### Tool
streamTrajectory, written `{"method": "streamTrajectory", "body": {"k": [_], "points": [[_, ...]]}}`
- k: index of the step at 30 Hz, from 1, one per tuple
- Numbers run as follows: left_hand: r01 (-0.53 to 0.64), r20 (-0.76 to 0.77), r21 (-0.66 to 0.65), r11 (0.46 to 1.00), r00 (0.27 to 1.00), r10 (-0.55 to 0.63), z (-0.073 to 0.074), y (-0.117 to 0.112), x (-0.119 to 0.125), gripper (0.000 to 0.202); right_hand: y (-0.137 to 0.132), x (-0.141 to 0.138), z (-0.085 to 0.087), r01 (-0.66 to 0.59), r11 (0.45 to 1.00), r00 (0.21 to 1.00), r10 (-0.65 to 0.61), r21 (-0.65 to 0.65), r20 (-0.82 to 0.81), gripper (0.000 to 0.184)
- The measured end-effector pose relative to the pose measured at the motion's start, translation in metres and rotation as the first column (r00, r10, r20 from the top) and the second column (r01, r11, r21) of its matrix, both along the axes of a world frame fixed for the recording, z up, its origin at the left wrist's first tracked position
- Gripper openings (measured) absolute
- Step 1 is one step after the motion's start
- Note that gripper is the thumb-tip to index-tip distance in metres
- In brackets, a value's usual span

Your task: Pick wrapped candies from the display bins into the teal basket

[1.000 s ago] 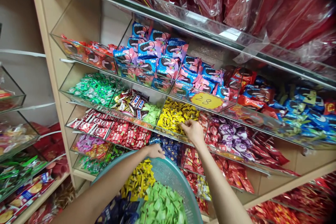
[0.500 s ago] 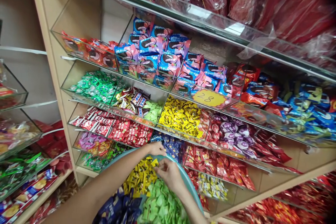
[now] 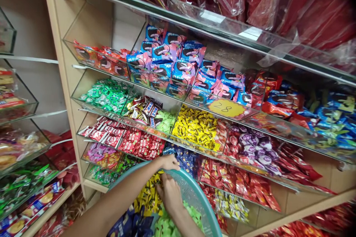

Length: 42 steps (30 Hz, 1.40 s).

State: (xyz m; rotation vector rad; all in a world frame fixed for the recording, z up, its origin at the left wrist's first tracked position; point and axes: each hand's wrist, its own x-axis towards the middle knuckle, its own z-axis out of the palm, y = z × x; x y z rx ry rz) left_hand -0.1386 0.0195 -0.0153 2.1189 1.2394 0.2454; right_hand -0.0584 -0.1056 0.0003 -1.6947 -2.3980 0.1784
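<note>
My left hand [image 3: 168,162] is closed over the far rim of a turquoise plastic basket [image 3: 207,192]. Curled fingers of my right hand [image 3: 170,190] reach down inside it, into small yellow-wrapped candies [image 3: 148,192]; the fingertips are partly hidden there. Light-green packets [image 3: 194,216] lie under and beside my right wrist. Dark-blue packets [image 3: 129,222] fill the near left of the basket. Just beyond the rim, a shelf bin holds dark-blue packets [image 3: 185,159].
A tiered rack of clear bins rises ahead. It holds yellow candies [image 3: 194,127], green candies [image 3: 107,94], red packets [image 3: 141,142], purple-wrapped candies [image 3: 256,144] and blue-pink cookie packs [image 3: 164,63]. A glass shelf edge [image 3: 178,18] juts out above. More bins [image 3: 25,144] stand left.
My right hand has moved down and slightly left, deeper into the yellow candies, with its fingers now pointing downward. My left hand stays on the rim. The view has shifted a little.
</note>
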Motion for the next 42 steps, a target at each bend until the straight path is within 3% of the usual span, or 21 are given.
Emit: {"method": "streamTrajectory", "body": {"k": [8,18,25,42], "points": [[-0.011,0.024,-0.007,1.0,1.0,0.011,0.001,-0.002,-0.001,0.035,0.0,-0.003,-0.009,-0.028,0.999,0.995,0.03,0.025,-0.099,0.011],[0.007,0.038,-0.021,1.0,0.999,-0.006,0.001,-0.001,-0.001,0.035,-0.001,-0.002,-0.022,-0.062,0.995,0.926,0.087,0.08,-0.368,0.007],[0.014,0.059,-0.027,1.0,0.998,-0.012,0.0,0.0,-0.002,0.036,-0.001,0.001,-0.028,-0.079,0.992,0.921,0.11,0.096,-0.374,0.016],[0.0,0.021,-0.017,1.0,1.0,0.0,0.004,-0.002,-0.002,0.037,-0.001,0.004,-0.034,-0.049,0.99,0.93,0.093,0.13,-0.356,0.017]]}}
